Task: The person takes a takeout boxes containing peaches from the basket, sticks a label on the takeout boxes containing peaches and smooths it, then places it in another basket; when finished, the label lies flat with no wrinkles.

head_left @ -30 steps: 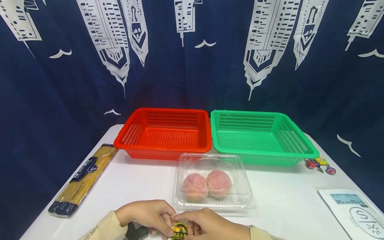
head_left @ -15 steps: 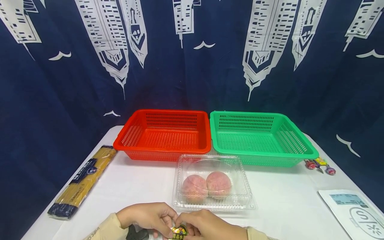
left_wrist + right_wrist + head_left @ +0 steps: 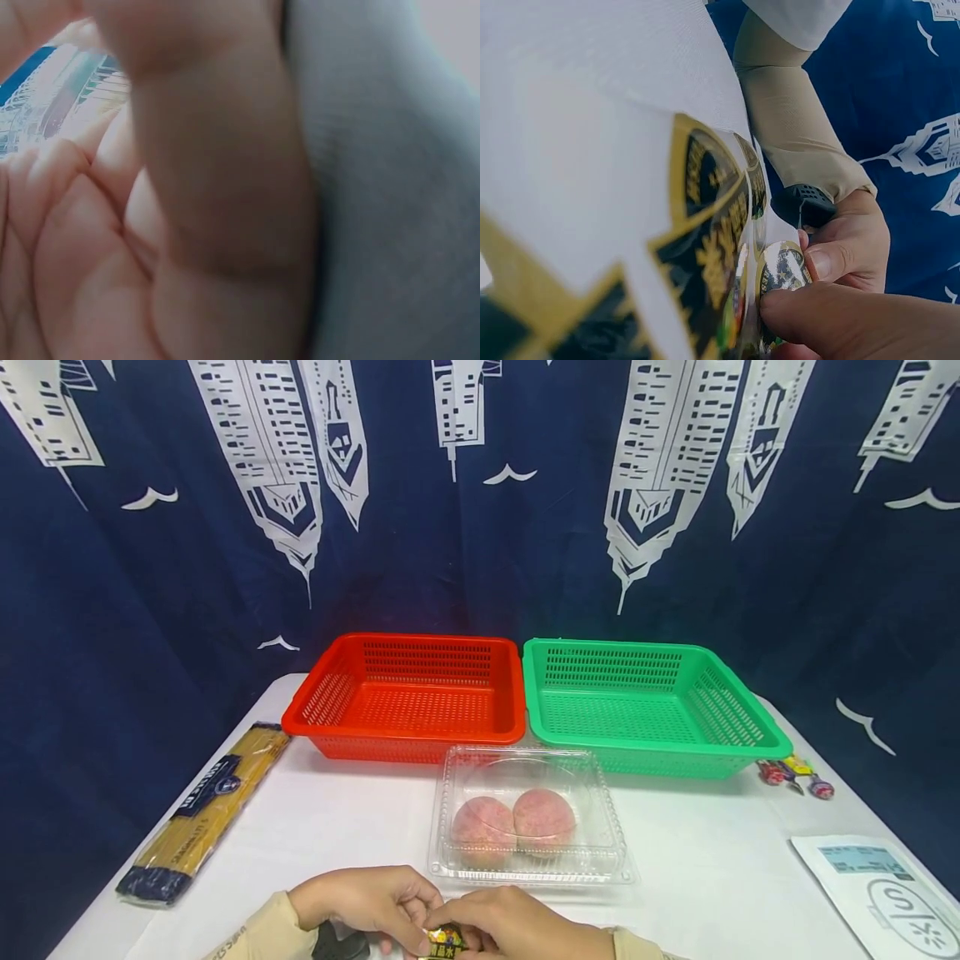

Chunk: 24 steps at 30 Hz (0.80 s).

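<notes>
At the near table edge, my left hand (image 3: 375,902) and right hand (image 3: 528,928) meet over a black-and-gold fruit sticker (image 3: 444,941). In the right wrist view, the round sticker (image 3: 780,270) sits at the end of a white strip of stickers (image 3: 705,247) that curves toward the camera. My left thumb and fingers pinch its far edge; my right thumb presses its near edge, with fingers behind. Whether it is lifting from the backing cannot be told. Left palm and fingers fill the left wrist view, hiding the sticker. Beyond the hands stands a clear clamshell box (image 3: 531,768) holding two peaches (image 3: 543,822).
A red basket (image 3: 405,747) and a green basket (image 3: 660,760) stand side by side at the back. Packaged spaghetti (image 3: 202,814) lies left. Lollipops (image 3: 822,789) and a white pouch (image 3: 877,893) lie right. A black device (image 3: 341,941) is at the left wrist.
Both hands stay together at the sticker. It has tilted, and less of its face shows in the head view. The right fingers have shifted slightly left over it.
</notes>
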### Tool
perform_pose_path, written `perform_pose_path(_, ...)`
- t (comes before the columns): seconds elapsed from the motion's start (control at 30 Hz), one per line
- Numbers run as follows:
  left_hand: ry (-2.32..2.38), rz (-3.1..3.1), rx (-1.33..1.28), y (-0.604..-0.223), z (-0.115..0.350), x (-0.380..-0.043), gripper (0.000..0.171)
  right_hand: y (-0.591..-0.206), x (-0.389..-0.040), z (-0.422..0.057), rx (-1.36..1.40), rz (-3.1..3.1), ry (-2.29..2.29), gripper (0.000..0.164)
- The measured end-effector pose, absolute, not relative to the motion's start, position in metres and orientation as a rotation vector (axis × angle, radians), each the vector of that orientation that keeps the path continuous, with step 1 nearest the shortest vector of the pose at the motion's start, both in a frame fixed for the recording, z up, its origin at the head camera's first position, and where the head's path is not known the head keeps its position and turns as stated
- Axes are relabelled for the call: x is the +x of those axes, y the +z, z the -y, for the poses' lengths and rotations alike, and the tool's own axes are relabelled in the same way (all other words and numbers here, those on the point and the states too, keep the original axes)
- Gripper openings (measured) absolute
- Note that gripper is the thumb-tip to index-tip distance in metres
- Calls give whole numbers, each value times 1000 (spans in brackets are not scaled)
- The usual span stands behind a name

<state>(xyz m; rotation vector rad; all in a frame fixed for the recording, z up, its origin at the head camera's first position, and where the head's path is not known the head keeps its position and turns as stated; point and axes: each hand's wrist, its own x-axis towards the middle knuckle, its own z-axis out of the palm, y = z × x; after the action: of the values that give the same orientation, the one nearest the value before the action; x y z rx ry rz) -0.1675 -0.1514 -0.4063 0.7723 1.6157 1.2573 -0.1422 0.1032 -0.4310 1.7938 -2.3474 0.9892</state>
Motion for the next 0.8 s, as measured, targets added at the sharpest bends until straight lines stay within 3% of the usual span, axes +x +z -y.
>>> perform_pose_path(0.3, 1240, -1611, 757, -408, 154, -171, 21, -427, -139, -104, 1782, 2372, 1030, 41)
perform_pose_path(0.67, 1238, -1633, 697, -408, 155, -174, 32, -424, -137, -104, 1663, 2517, 1048, 17)
perform_pose_path(0.8, 1243, -1630, 671, -409, 154, -174, 32, -422, -136, -105, 1647, 2525, 968, 17)
